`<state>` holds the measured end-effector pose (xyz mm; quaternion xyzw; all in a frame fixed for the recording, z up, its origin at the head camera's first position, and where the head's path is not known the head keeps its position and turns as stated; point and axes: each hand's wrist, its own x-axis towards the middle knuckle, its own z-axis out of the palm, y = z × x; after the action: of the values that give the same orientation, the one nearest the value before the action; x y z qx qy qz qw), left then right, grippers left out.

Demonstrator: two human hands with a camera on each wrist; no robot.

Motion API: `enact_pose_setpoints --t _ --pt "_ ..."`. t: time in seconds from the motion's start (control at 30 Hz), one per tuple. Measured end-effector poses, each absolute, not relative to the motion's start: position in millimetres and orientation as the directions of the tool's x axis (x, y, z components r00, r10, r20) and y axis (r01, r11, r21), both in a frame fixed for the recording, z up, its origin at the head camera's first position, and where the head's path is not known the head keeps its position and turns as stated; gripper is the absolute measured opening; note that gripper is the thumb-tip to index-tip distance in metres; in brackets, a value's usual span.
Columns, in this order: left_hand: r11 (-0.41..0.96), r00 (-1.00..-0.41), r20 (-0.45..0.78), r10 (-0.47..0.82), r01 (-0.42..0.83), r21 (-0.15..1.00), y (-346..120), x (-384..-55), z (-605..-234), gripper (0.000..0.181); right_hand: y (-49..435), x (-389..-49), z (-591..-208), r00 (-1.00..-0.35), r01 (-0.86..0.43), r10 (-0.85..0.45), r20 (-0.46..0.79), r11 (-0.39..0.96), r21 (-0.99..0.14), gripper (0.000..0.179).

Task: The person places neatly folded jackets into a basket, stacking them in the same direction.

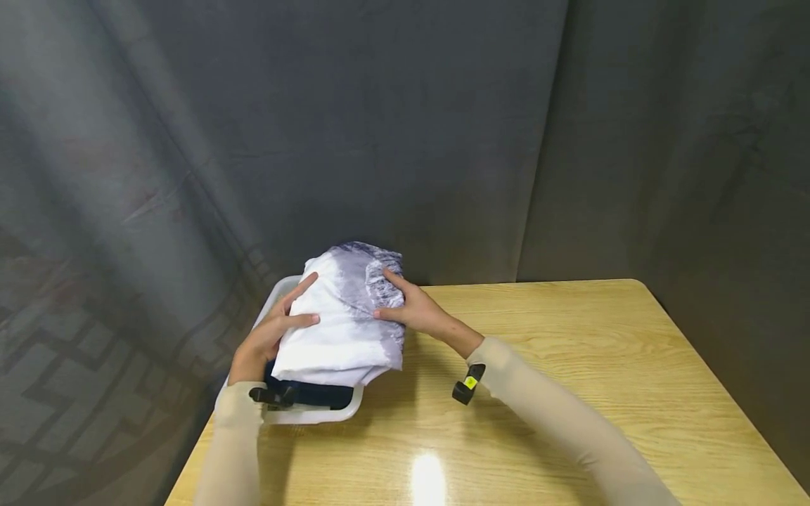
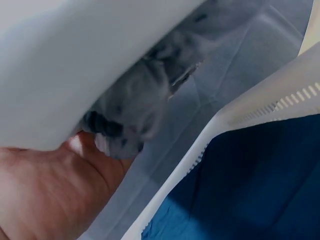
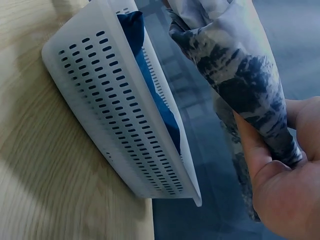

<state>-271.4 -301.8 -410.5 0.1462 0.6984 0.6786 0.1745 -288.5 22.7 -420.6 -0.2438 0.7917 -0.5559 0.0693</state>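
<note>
A folded white and grey patterned cloth (image 1: pixel 342 316) is held up over a white perforated basket (image 1: pixel 316 416) by both hands. My left hand (image 1: pixel 268 337) grips its left side, thumb on top and the other fingers partly hidden. On the opposite side my right hand (image 1: pixel 418 309) holds the patterned edge, and the right wrist view shows fingers (image 3: pixel 252 145) beneath the cloth (image 3: pixel 240 75). Dark blue fabric (image 2: pixel 250 175) lies inside the basket, below the raised cloth. From the right wrist, a gap shows between the cloth and the basket rim.
The basket (image 3: pixel 120 105) stands at the left end of a light wooden table (image 1: pixel 569 365). Dark grey curtains (image 1: pixel 380 126) hang behind and to the left of the table. The right sleeve (image 1: pixel 557 407) crosses over the tabletop.
</note>
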Motion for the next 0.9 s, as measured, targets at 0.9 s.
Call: enact_pose_setpoints --t 0.9 --pt "0.195 -0.932 -0.038 0.360 0.036 0.980 -361.1 -264.2 -424.7 0.086 -31.1 -293.0 -434.5 -0.821 -0.290 -0.558 0.122 0.224 -0.931 0.095"
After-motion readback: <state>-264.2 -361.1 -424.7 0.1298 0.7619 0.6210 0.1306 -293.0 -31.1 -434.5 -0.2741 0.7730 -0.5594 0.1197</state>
